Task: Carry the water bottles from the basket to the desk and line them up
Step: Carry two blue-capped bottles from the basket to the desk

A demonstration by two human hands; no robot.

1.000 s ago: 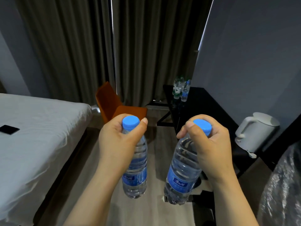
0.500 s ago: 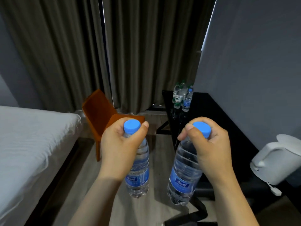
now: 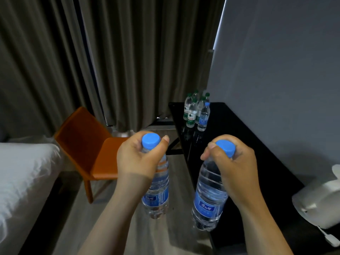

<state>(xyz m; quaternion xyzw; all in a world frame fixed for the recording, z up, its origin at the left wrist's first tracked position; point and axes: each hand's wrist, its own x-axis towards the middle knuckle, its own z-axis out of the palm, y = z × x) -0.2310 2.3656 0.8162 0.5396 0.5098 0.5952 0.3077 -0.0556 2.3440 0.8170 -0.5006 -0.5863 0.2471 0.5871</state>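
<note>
My left hand (image 3: 136, 159) grips the neck of a clear water bottle (image 3: 158, 196) with a blue cap and blue label, held upright over the floor. My right hand (image 3: 233, 168) grips a second blue-capped water bottle (image 3: 209, 196) by its neck, hanging over the near edge of the black desk (image 3: 248, 144). At the desk's far end stand several bottles (image 3: 195, 113) in a cluster, most with green caps and labels, one with a blue cap. The basket is out of view.
A white electric kettle (image 3: 320, 205) with its cord sits on the desk at the right. An orange chair (image 3: 86, 144) stands left of the desk, by the dark curtains (image 3: 110, 61). A white bed (image 3: 24, 181) fills the left side. Wooden floor runs between bed and desk.
The view has advanced toward the desk: the bottles on it and the chair look nearer, the kettle has slid to the right edge. Both hands keep their bottles.
</note>
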